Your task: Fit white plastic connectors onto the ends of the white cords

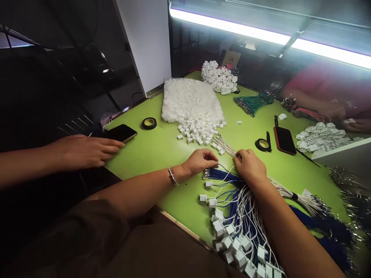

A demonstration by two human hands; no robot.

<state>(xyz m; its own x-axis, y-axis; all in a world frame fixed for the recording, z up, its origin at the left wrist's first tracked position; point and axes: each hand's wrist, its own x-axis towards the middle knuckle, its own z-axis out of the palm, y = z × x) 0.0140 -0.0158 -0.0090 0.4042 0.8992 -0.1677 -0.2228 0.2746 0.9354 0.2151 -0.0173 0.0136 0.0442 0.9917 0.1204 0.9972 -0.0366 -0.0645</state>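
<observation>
My left hand (pixel 197 162), with a bracelet at the wrist, pinches a small white connector mostly hidden by the fingertips; a blue wire and a white wire run from it. My right hand (pixel 251 166) is closed around the bundle of white wires (pixel 226 147), their metal-tipped ends pointing at the connector pile. Under and between my hands lie blue wires (pixel 224 175) with metal terminals. Below them, white connectors (pixel 240 256) joined to blue and white wires hang in a heap over the table's near edge.
Another person's hand (pixel 87 150) rests by a black phone (pixel 121 133) at left. Loose white connectors (pixel 197 129) spill from a clear bag (pixel 191 98). Tape rolls (pixel 149 123), a red-cased phone (pixel 285 141) and green wires (pixel 255 103) lie around. A co-worker's pink sleeve (pixel 313 83) shows opposite.
</observation>
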